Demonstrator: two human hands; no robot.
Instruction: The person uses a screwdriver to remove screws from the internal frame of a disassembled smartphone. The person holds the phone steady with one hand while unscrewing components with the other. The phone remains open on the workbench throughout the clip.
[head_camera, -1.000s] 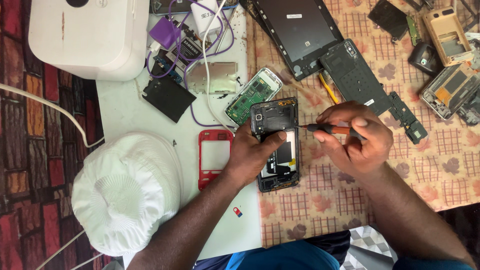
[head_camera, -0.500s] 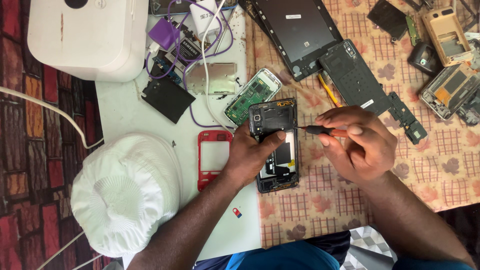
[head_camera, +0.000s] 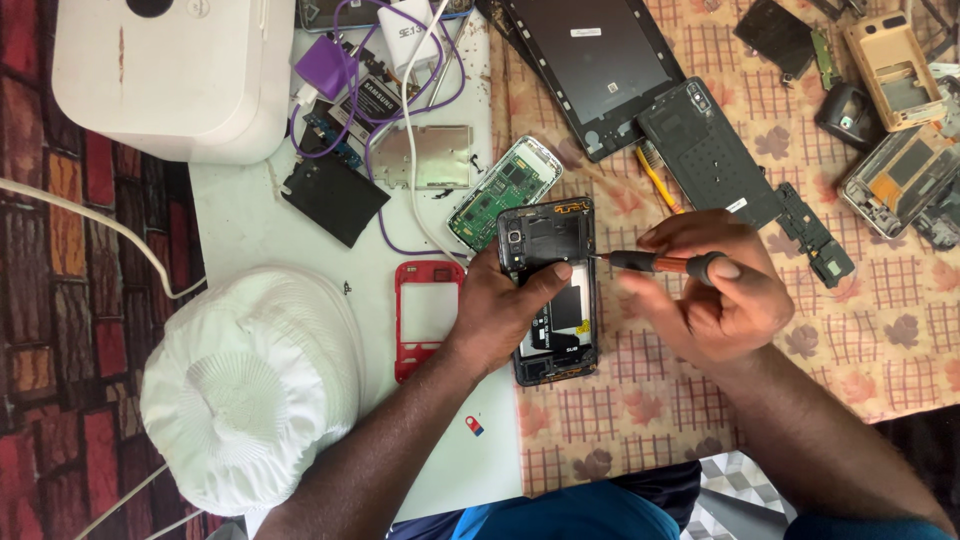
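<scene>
Screwdriver (head_camera: 655, 263) tip now nearer phone (head_camera: 552, 240) edge — left fingers (head_camera: 545, 282) atop.

L hand (head_camera: 500, 310) palm-down, thumb out | R hand (head_camera: 715, 295) fingers curled, pinching

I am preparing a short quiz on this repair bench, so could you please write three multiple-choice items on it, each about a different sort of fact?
1. Where does the red plastic phone frame lie?
A. left of the opened black phone
B. on the white round cap
C. under the tablet

2. What colour is the coiled cable at the top?
A. green
B. purple
C. orange

3. What does the right hand hold?
A. nothing
B. a slim screwdriver
C. a brush

Answers: 1 A, the frame lies beside the left hand, which pins the phone. 2 B, the loops show purple. 3 B, its tip meets the phone's edge.
</scene>
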